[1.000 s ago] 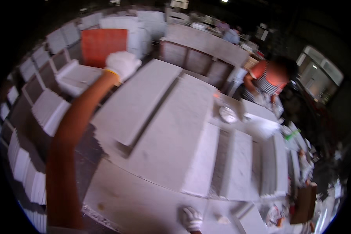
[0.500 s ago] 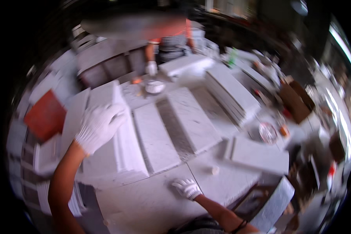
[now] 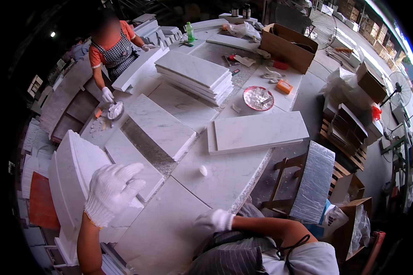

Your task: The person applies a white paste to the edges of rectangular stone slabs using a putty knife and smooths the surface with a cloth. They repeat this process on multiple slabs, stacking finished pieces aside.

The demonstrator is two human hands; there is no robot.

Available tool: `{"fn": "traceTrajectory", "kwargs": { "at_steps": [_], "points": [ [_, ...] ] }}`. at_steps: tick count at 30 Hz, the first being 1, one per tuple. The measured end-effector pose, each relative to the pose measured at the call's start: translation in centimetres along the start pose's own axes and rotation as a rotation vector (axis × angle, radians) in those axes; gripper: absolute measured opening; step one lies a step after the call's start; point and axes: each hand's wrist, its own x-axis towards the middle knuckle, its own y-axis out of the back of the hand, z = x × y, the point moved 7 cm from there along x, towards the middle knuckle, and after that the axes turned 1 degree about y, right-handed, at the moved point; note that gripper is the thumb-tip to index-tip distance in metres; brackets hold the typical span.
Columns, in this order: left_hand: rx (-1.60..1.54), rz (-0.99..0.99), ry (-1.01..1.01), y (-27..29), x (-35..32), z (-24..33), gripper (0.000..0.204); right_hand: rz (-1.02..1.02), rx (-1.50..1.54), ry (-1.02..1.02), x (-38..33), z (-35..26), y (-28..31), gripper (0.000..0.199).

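Note:
My left hand, in a white knitted glove, is raised in front of a stack of white marble slabs. Its fingers are loosely bent with the thumb apart, and nothing shows in them. My right hand, gloved too, is close to my apron at the table's near side; blur and its angle obscure its fingers. Beyond my left hand lie a flat slab and a second, thicker one. A small white egg-shaped lump rests on the bare tabletop.
Across the table a co-worker's gloved hand is at a bowl of white paste. A slab stack, two overlapping slabs and a red-rimmed paste bowl stand farther right. A cardboard box and a foil-topped stool are beyond.
The view has swung to the right, so the table appears shifted left. My right hand has drawn back from the tabletop toward my body. My left hand remains raised near the slab stack.

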Motion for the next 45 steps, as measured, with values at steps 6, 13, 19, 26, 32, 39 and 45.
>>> {"fn": "traceTrajectory", "kwargs": {
  "at_steps": [6, 13, 19, 26, 32, 39, 45],
  "points": [
    [-0.223, 0.039, -0.007, -6.4, 2.2, 4.3, 0.027, 0.785, -0.450, -0.611, -14.3, 7.0, 21.2, 0.034],
    [-0.569, -0.261, 0.309, -19.7, 3.4, 8.7, 0.027, 0.661, -0.934, -1.019, -29.9, 19.2, 37.4, 0.073],
    [-0.884, -0.454, 0.643, -30.5, 2.4, 14.1, 0.032, 0.660, -0.835, -1.071, -25.9, 25.9, 40.2, 0.077],
    [-0.618, -0.649, 0.499, -34.0, 8.5, 21.0, 0.040, 0.419, -0.650, -0.553, -4.7, 20.1, 33.2, 0.074],
    [-0.604, -0.688, 0.709, -33.8, 8.1, 21.7, 0.042, -0.061, -0.619, 0.101, 0.1, 16.3, 25.7, 0.071],
    [-0.819, -0.534, 0.772, -35.0, 6.8, 22.3, 0.047, 0.453, -0.570, 0.013, 3.1, 19.1, 36.6, 0.058],
    [-0.499, -0.709, 0.466, -37.5, 11.0, 21.8, 0.043, 0.333, -0.703, -0.142, -0.5, 19.8, 32.6, 0.073]
  ]
}}
